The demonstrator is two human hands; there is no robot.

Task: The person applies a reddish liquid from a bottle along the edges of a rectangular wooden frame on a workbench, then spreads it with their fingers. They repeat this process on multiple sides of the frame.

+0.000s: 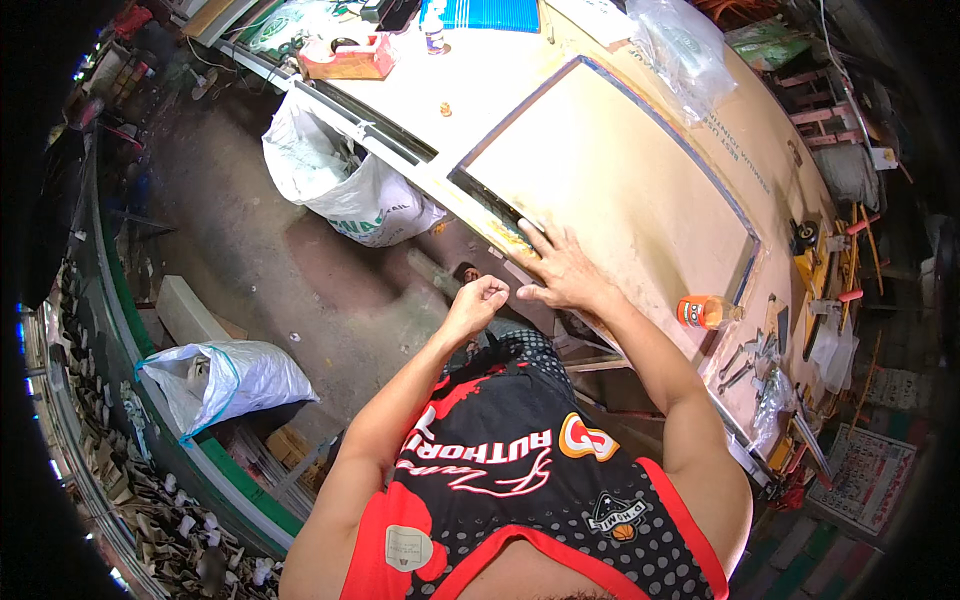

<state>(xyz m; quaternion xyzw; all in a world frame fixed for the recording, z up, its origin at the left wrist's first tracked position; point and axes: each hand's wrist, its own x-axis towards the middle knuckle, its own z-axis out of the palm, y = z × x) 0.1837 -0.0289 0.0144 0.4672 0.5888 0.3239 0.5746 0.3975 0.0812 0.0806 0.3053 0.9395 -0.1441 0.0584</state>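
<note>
My right hand (565,270) lies on the near left edge of the worktable (640,290) with its fingers spread. Its fingertips touch the end of a dark strip (485,195) along that edge. My left hand (480,303) hovers just off the table, left of the right hand. Its fingers are curled together, and whatever they may hold is hidden. A thin dark-bordered rectangle (640,95) is set on the tabletop in front of the right hand. To the right lies an orange-labelled bottle (705,311).
A red tape dispenser (347,58) and a small bottle (434,35) stand at the far left of the table. Wrenches (740,365) lie at its right. Clear plastic (685,55) covers the far side. White sacks (330,180) stand left, one lower (240,385).
</note>
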